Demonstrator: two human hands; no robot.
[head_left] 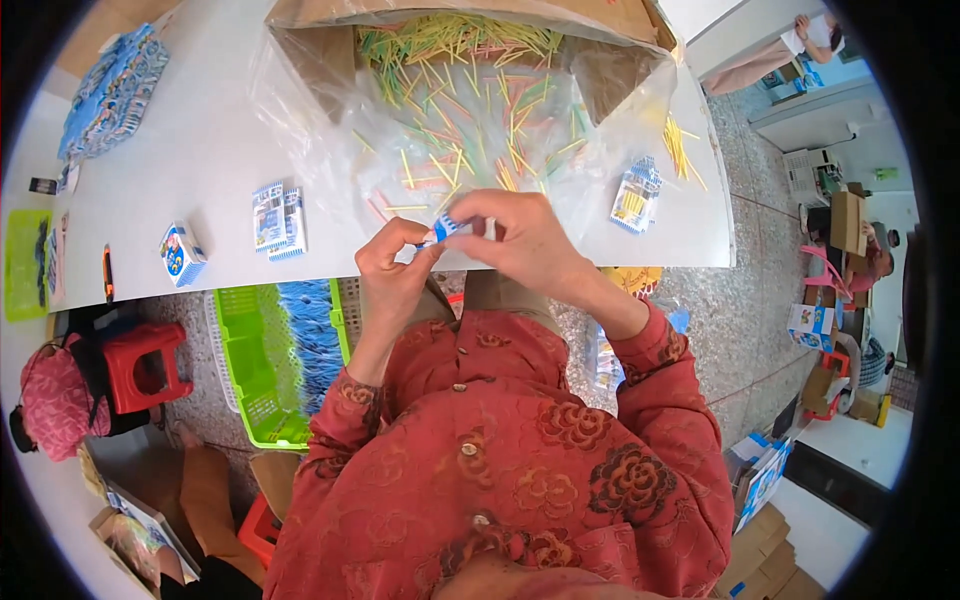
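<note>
My left hand (pixel 395 262) and my right hand (pixel 522 236) meet just over the near edge of the white table. Both are closed, pinching a small blue-and-white packet (pixel 446 228) between fingertips and thumbs. Fingers cover most of it. Beyond them, a cardboard box (pixel 310 65) lined with clear plastic (pixel 285 110) lies with its opening toward me. Thin yellow, green and pink sticks (pixel 460 45) fill it and spill onto the plastic. A blue-and-white packet with yellow sticks showing (pixel 636 196) lies right of my hands, near a loose bunch of yellow sticks (pixel 680 148).
Blue-and-white packets (pixel 272 218) and another packet (pixel 182 254) lie on the table's left side, near an orange-and-black cutter (pixel 108 273). A bundle of blue wrappers (pixel 115 90) sits farther back. Below stand a green basket (pixel 235 360) and a red stool (pixel 145 365). Other people are nearby.
</note>
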